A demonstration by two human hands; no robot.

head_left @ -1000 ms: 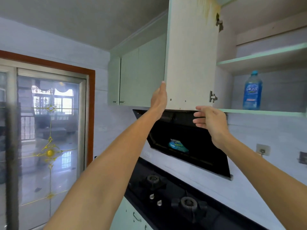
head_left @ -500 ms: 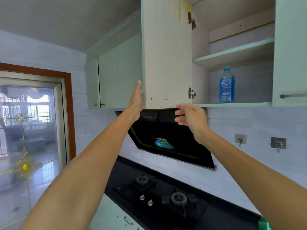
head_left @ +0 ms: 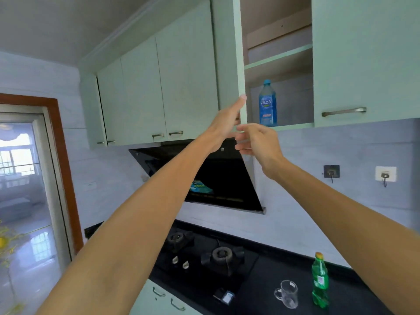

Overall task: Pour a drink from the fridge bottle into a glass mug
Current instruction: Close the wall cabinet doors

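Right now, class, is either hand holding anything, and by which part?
Nothing is gripped. The left hand lays straight fingers on the cabinet door, at its free edge; the right hand is empty.

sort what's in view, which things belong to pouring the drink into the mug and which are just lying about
For the job: glass mug on the counter; green bottle upright beside it, likely the drink.
Just lying about: blue bottle in the open cabinet; gas hob; range hood; two wall hooks.
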